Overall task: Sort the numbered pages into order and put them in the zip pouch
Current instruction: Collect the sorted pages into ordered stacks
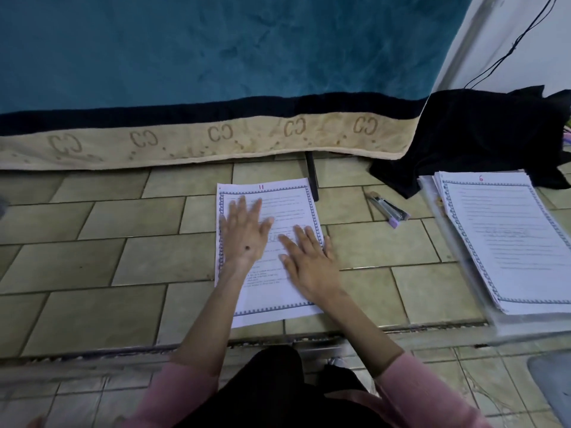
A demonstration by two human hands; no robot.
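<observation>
Two hands flat on one sheet: left hand [245,231] and right hand [309,261] both have fingers straight and spread, palms down, gripping nothing, likely pinning page 11 [279,291] to the tiled floor [92,242] to square it as the start of a sorted pile. Page is white, blue patterned border, red "11" at top, printed lines. Rest of the pages [509,242], top one marked 6, sit well apart to the right on what looks like the clear zip pouch [428,193], which is blurred. Pens [387,208] lie between.
</observation>
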